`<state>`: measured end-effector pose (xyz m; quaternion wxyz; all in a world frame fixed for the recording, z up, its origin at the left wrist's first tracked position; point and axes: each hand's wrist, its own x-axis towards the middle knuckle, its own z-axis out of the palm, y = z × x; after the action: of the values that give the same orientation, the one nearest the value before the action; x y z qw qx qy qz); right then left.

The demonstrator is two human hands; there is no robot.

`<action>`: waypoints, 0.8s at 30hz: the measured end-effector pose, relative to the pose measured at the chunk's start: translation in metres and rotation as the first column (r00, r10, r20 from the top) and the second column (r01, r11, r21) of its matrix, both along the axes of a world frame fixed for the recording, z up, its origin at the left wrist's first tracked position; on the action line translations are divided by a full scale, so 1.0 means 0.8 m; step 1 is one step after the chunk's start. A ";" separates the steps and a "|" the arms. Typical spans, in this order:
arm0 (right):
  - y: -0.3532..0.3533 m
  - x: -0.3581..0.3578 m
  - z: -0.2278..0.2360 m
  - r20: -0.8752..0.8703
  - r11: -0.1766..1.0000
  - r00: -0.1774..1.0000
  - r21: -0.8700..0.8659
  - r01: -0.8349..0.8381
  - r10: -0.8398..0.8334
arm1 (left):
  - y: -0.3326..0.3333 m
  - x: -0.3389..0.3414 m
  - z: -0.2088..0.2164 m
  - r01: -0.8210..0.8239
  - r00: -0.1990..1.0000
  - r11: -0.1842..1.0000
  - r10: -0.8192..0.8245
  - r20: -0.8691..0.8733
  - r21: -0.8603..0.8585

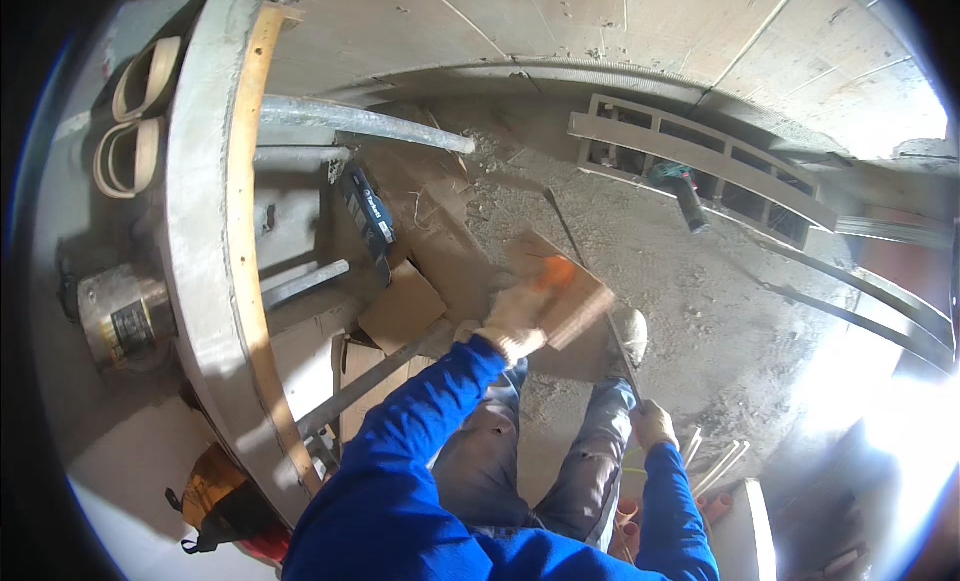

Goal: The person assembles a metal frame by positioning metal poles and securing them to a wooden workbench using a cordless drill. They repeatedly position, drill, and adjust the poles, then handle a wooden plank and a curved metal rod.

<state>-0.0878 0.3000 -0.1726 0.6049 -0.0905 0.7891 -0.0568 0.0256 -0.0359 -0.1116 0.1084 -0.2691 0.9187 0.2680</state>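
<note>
My left hand, in a pale work glove, reaches forward and grips the near edge of a brown cardboard piece. A blurred orange patch shows on or beside the cardboard; I cannot make out what it is. Lower right, my right hand, also gloved, is closed around the near end of a long thin strip. That strip slants up and to the left along the cardboard, past my shoe. My left fingers are partly hidden and smeared by motion.
Cardboard boxes and a blue-labelled package lie to the left. A cordless drill leans by a slotted frame at the far right. Metal pipes, a timber-edged ledge and orange pipe ends are around me.
</note>
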 end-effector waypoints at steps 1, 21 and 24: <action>-0.001 -0.002 0.005 -0.028 1.000 1.000 -0.020 -0.013 0.012 | -0.002 0.011 0.019 -0.473 0.859 0.707 0.502 0.099 0.525; -0.032 -0.125 0.141 -0.109 0.913 0.907 0.091 -0.398 0.406 | 0.065 0.229 0.259 -0.232 -0.090 -0.034 0.996 0.013 0.972; -0.012 -0.126 0.142 -0.032 0.917 0.917 0.047 -0.395 0.397 | 0.083 0.250 0.269 -0.063 -0.147 -0.053 0.988 0.043 0.997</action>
<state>-0.1883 0.2907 -0.0592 0.5892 -0.2373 0.7678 0.0843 0.2255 0.0304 0.1038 -0.4425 -0.4582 0.2092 0.7420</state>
